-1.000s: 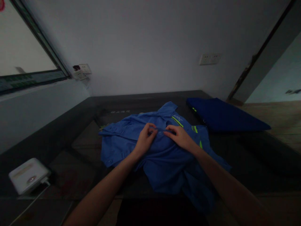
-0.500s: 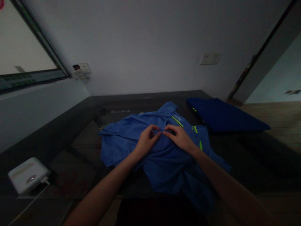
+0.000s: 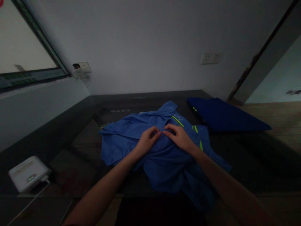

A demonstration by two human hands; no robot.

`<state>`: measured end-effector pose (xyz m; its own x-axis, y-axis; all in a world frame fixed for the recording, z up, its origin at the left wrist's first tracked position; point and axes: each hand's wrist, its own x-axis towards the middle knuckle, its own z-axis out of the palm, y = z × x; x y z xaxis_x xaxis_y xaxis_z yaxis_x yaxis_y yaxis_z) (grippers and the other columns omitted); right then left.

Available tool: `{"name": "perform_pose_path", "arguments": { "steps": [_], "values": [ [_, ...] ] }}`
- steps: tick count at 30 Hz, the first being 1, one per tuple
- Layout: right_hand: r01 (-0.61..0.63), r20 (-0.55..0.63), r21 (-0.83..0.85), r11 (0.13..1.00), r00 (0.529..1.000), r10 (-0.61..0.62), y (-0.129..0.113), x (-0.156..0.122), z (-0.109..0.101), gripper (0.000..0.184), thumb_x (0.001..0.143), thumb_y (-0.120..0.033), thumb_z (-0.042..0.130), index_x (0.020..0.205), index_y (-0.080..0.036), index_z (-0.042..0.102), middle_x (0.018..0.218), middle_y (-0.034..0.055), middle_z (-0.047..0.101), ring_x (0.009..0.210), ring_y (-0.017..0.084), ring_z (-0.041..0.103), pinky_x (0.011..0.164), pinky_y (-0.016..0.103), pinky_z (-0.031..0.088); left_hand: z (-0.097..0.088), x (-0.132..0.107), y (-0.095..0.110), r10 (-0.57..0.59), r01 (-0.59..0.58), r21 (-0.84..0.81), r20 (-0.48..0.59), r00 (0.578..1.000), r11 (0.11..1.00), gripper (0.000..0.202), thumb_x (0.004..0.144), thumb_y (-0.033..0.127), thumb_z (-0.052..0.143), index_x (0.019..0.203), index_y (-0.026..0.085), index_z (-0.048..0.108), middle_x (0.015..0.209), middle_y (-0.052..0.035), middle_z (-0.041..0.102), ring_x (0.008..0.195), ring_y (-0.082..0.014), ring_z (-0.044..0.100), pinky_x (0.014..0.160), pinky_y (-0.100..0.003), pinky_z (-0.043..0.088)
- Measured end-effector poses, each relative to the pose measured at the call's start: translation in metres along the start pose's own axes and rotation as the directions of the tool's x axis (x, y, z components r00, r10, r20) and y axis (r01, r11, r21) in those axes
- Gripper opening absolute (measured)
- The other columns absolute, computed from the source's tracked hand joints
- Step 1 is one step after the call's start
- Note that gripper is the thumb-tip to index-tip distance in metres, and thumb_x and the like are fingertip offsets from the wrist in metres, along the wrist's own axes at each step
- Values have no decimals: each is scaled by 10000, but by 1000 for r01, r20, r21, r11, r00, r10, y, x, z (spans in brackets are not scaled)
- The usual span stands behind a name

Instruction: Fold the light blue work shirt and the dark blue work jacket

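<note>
A blue work jacket (image 3: 164,169) with yellow-green stripes and white letters lies spread and wrinkled on a dark table (image 3: 80,131). One sleeve hangs over the front edge. My left hand (image 3: 148,138) and my right hand (image 3: 177,136) meet at the middle of the jacket, fingertips almost touching. Each pinches the fabric along the front, thumb against fingers. The exact bit of cloth or any button between the fingertips is too small and dark to make out.
A darker blue folded garment (image 3: 225,116) lies to the right on the table. A white box-shaped device (image 3: 29,174) with a cable stands at the left front. Wall sockets (image 3: 211,58) sit on the wall behind, and a window (image 3: 25,40) is at the left.
My left hand's fingers have shifted slightly and curl a little closer at the cloth. The right hand and the jacket stay almost where they were.
</note>
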<state>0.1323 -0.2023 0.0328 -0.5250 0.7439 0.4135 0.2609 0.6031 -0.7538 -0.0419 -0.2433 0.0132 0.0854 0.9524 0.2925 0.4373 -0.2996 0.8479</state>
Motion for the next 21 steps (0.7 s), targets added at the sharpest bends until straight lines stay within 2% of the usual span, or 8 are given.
{"name": "perform_pose_path", "arguments": {
  "steps": [8,16,21],
  "values": [
    [-39,49,-56,998,998,42,-2,1,-3,216,866,-320,505,731,-168,577,698,4,581,683,150,547,618,247,369,-1,-1,8,36,-36,21,-27,999,999,175,864,330,479,812,172,532,726,11,542,662,-117,490,597,-215,381],
    [-21,30,-73,997,999,23,-4,1,1,222,858,-307,502,686,-174,542,659,-7,564,644,137,523,588,239,355,3,-5,6,127,-102,229,-97,987,968,129,898,289,427,859,197,509,840,-22,555,790,-148,537,697,-247,431],
    [-13,2,-51,999,1000,13,-4,0,6,215,845,-300,515,670,-177,531,636,-18,557,615,123,497,569,228,354,5,-6,6,192,-146,356,-97,977,923,136,919,271,389,866,205,496,867,-31,540,809,-158,535,716,-256,434]
  ]
}}
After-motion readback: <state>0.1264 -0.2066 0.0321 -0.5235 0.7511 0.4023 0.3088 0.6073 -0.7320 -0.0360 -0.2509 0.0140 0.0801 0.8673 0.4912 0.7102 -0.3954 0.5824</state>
